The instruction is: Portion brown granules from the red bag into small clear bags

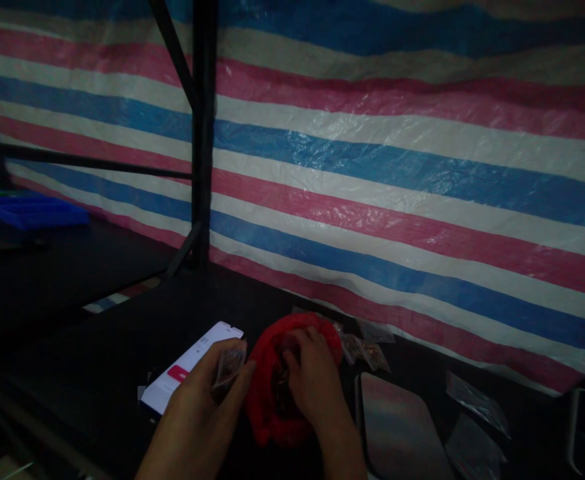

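My left hand [205,393] is closed around a small clear plastic bag [231,367], its top standing up between thumb and fingers. What the bag contains is too dark to make out. To its right, a red plastic bag [265,417] lies with its mouth spread wide, dark contents inside. My right hand [315,370] reaches into that mouth from the right, fingers curled and pinched together. Whatever those fingertips grip is hidden in the dark. Behind my left hand a lit phone [187,370] rests on the black tabletop [107,360].
Several small filled clear bags [367,350] lie behind the red bag. A shiny flat tray [402,423] sits to the right, with flat clear bags [477,403] beyond it. A black post [203,133] and striped sheeting [397,180] stand behind; blue trays [37,210] are far left.
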Action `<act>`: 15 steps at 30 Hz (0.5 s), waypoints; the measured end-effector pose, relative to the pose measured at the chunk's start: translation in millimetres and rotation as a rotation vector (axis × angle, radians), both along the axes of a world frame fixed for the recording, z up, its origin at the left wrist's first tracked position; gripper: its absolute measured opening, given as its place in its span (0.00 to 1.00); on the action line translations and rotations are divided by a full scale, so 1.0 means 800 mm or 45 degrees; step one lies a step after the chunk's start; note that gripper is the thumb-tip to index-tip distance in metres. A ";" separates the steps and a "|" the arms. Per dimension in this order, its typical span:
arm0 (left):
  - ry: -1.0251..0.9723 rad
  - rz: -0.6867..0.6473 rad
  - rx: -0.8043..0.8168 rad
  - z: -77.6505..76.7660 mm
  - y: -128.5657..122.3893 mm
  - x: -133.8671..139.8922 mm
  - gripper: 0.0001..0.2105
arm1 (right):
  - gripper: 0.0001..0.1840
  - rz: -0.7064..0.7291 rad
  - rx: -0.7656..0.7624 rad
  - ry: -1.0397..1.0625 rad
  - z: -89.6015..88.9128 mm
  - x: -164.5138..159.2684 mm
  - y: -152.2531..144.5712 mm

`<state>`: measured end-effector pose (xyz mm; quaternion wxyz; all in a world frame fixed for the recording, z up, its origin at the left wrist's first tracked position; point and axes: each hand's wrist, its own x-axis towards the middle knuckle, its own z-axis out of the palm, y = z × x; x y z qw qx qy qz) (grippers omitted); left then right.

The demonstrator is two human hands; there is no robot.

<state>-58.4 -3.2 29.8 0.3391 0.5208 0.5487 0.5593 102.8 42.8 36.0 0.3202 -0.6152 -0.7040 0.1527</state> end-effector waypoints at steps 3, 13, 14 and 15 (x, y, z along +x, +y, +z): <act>0.037 -0.073 0.007 0.002 -0.006 0.001 0.13 | 0.15 -0.048 0.014 -0.023 0.002 0.001 0.009; 0.123 -0.222 -0.212 -0.023 -0.010 0.007 0.11 | 0.07 -0.059 -0.126 0.004 0.016 0.021 -0.011; 0.088 -0.221 -0.219 -0.026 -0.009 0.012 0.12 | 0.07 -0.036 -0.170 0.030 0.015 0.021 -0.015; 0.052 -0.197 -0.215 -0.028 -0.008 0.017 0.12 | 0.07 -0.003 -0.201 0.072 0.014 0.019 -0.018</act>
